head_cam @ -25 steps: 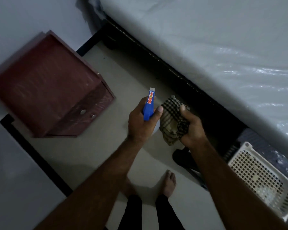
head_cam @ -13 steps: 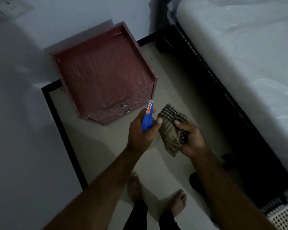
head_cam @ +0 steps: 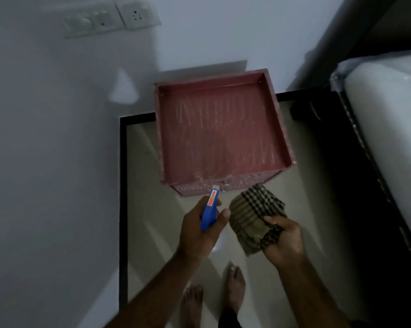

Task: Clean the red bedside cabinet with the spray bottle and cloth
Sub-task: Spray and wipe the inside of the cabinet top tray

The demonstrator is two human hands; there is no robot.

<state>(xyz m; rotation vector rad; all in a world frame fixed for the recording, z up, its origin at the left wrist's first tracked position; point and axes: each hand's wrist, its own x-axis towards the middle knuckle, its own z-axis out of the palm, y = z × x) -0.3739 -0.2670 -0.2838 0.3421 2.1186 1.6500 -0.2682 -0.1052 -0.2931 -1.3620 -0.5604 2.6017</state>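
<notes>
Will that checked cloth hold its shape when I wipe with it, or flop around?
Probably floppy: the checked cloth bunches in soft folds in the right hand. Likely light, as one hand holds the whole wad.

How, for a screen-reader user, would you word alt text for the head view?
Seen from above, a person's left hand grips a blue spray bottle aimed at a red bedside cabinet, while the right hand holds a checked cloth. A bed stands to the right.

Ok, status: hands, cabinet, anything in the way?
Left hand grips spray bottle, nozzle toward red cabinet. Right hand holds checked cloth, bunched. Cabinet top shows pale streaks. Nothing visible between hands and cabinet.
</notes>
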